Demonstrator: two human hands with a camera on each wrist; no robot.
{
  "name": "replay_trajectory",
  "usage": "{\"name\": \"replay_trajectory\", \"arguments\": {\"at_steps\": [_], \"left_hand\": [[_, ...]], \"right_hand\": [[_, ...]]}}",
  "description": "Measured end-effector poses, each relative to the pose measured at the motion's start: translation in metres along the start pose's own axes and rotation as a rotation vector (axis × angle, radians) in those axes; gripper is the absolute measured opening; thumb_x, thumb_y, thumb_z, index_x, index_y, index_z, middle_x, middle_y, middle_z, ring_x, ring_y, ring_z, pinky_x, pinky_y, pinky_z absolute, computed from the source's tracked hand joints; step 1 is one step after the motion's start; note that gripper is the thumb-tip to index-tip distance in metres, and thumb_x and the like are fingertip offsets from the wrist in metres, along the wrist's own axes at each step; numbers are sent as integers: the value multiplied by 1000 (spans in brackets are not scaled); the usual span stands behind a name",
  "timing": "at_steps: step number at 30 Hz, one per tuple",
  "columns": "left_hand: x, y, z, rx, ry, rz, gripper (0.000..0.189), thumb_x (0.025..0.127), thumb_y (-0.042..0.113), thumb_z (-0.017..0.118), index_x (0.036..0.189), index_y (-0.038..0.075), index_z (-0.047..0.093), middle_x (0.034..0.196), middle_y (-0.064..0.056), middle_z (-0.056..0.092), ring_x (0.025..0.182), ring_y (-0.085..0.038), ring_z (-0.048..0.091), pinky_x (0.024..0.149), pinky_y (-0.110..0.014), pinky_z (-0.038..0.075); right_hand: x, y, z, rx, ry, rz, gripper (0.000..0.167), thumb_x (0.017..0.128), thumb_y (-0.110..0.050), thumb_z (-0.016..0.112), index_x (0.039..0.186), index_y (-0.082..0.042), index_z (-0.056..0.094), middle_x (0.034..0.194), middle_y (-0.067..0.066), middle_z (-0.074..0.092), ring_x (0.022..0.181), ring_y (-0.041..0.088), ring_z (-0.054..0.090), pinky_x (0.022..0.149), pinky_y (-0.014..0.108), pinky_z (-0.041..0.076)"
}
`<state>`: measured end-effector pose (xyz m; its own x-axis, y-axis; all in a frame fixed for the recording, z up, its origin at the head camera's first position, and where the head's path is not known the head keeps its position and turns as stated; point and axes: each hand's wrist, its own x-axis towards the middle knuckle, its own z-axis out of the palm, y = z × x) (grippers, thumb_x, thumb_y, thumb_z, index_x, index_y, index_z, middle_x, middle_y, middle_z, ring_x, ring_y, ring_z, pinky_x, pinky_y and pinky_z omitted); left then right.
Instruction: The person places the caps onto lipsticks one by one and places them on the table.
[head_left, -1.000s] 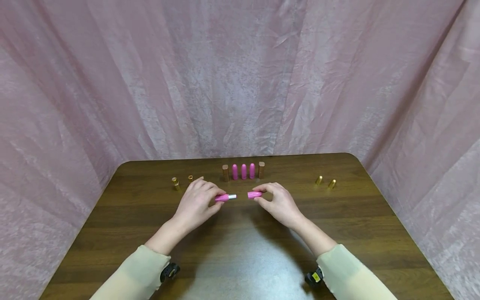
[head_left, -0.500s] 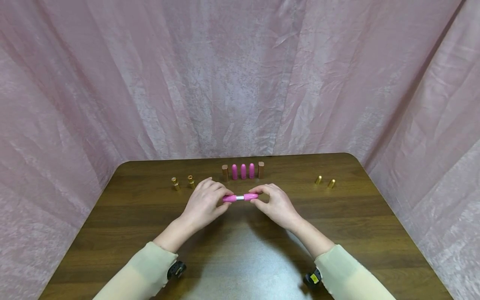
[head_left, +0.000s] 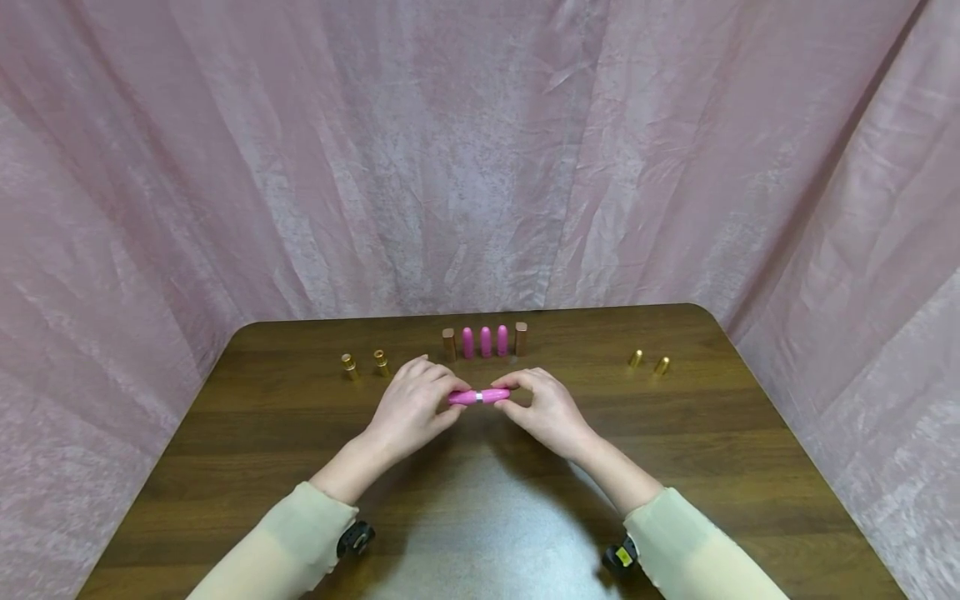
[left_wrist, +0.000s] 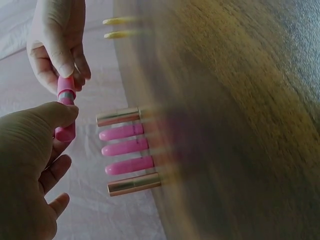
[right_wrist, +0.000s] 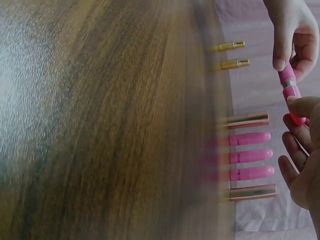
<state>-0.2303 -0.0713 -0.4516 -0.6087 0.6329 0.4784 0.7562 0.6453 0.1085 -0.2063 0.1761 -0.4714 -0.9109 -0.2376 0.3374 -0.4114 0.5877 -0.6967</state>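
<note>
My left hand (head_left: 414, 406) pinches the pink base of a lipstick tube (head_left: 462, 398) between thumb and fingers. The pink cap (head_left: 496, 395) is pinched in my right hand (head_left: 546, 412). Base and cap lie end to end, level above the table, with the cap partly over the silver inner sleeve. A narrow silver band (left_wrist: 67, 95) still shows between them in the left wrist view. From the right wrist view, the same cap (right_wrist: 291, 95) is seen under my right thumb.
Three pink lipsticks (head_left: 486, 342) stand in a row between two rose-gold tubes (head_left: 521, 339) at the back of the wooden table (head_left: 300, 442). Two gold lipstick bases (head_left: 350, 366) stand at the left, and two gold caps (head_left: 662, 365) at the right. A pink curtain hangs behind.
My hands have come together, the left one moving right and the right one slightly left. The cap has slid over the silver sleeve, narrowing the silver part in view.
</note>
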Motion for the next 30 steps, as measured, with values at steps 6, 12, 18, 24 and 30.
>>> {"name": "replay_trajectory", "arguments": {"at_steps": [6,12,18,24,30], "left_hand": [[1,2,3,-7,1,8,24,83,22,85,105,19,75,101,4,71,105,-23,63,114,-49,36],[1,3,4,-16,-3,1,25,83,23,85,106,19,75,101,5,71,105,-22,63,115,-47,34],[3,4,4,-11,-4,-4,25,83,23,85,106,19,75,101,5,71,105,-23,63,116,-47,34],[4,6,3,-17,-27,-12,24,84,23,85,106,19,76,102,5,71,106,-22,63,116,-45,33],[4,7,3,-23,-28,-6,24,84,23,85,106,18,76,101,4,71,105,-21,63,116,-45,34]], "right_hand": [[0,-1,3,18,1,12,25,86,-19,85,109,-21,77,104,-14,71,105,10,60,91,39,50],[0,-1,3,28,3,4,23,86,-17,85,107,-22,77,103,-14,71,105,10,60,91,40,49],[0,0,4,33,2,-3,23,86,-16,85,106,-23,76,103,-14,71,105,10,60,92,40,49],[-1,-1,3,49,-6,2,22,87,-19,84,106,-26,76,103,-16,70,105,9,60,92,39,49],[-1,-2,4,36,-12,-3,23,86,-19,84,107,-24,76,104,-16,69,104,9,60,91,40,50]]}}
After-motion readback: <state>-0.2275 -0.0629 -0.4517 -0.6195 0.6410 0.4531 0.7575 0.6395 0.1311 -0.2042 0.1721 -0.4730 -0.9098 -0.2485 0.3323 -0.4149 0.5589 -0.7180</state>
